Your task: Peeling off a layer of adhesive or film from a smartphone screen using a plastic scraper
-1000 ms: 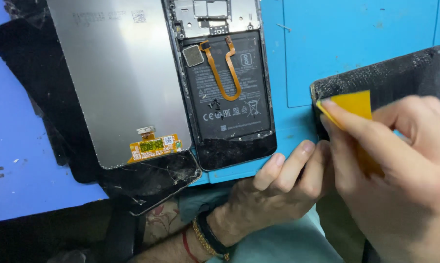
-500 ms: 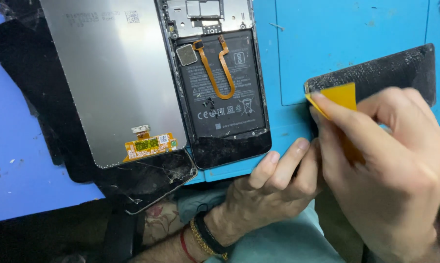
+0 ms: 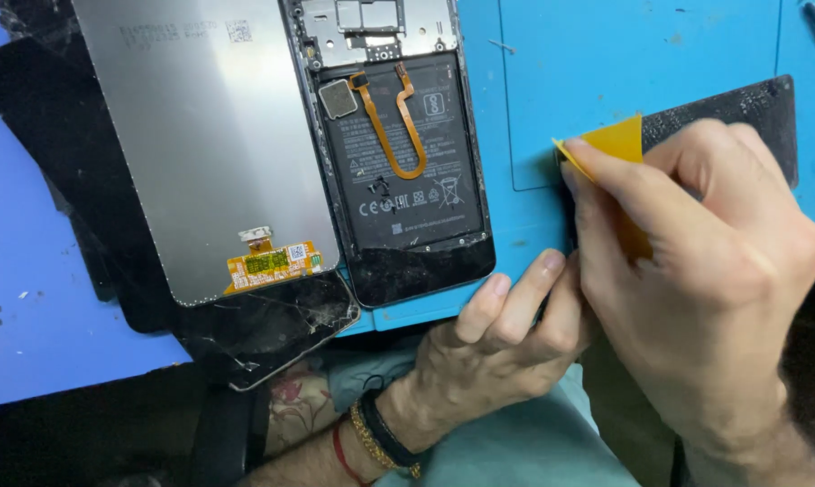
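Yellow pick (image 3: 617, 142) pinched in R hand (image 3: 696, 271) fingers, tip at L end of dark panel (image 3: 741, 108), right of frame | panel's long axis runs up-right | L hand (image 3: 497, 338) fingers curled, steadying panel's near edge, lower centre

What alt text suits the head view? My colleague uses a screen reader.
The right hand presses a yellow triangular plastic pick against a black textured panel's edge while the left hand steadies it. An opened phone lies on the blue mat.

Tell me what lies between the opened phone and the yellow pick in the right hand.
In the head view, only bare blue mat lies between the opened phone and the yellow pick pinched in the right hand. The left hand sits lower, at the mat's edge.
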